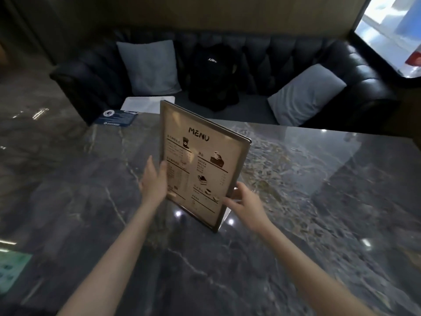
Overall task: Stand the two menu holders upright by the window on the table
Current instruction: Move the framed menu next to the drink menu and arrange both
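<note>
- we see a dim room; the brightest patch is the overexposed window (391, 30) at upper right, washed to white and pale blue.
- small ceiling lights glare as white spots on the glossy dark grey marble table (296, 224), and a pale sheen spreads across its right half.
- the black tufted leather sofa (284, 55) sinks into shadow, with highlights only near the window.
- we find the whole picture soft; the edges bend and smear with wide-angle distortion, and the small print on the beige framed menu holder (200, 165) is unreadable.
</note>
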Demonstrator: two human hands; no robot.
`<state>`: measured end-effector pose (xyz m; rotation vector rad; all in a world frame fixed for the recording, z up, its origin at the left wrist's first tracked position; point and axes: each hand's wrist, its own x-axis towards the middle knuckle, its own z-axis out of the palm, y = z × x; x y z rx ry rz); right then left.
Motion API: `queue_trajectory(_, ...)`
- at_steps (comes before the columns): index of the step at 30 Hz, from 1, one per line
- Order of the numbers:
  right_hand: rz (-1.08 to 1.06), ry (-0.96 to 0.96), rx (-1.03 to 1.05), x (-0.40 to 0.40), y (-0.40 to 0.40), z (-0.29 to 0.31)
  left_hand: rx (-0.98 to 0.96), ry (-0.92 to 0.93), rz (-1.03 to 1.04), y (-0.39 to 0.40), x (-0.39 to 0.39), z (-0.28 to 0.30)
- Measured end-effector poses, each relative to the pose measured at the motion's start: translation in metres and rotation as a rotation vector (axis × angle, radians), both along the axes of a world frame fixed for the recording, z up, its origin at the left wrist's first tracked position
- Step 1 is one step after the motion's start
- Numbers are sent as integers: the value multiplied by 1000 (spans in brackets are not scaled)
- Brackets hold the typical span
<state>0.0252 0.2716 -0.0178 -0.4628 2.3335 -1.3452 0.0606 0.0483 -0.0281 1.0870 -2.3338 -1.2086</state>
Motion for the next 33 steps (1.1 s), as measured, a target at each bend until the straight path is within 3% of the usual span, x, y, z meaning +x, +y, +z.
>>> queue_trajectory(3,13,-5,-1,-1,-5,-1,453,26,37,-27,-17,-16)
queue_trajectory(6,-1,-21,-25,-1,-9,0,646,136,-15,-31,-25,-21)
queue_trajectory(17,86,-11,141,-18,-10,4,731,290,-127,-44,-38,-20)
queue_trajectory(33,59,-32,45,-17,-9,8,821,379,-158,-39,-38,-17)
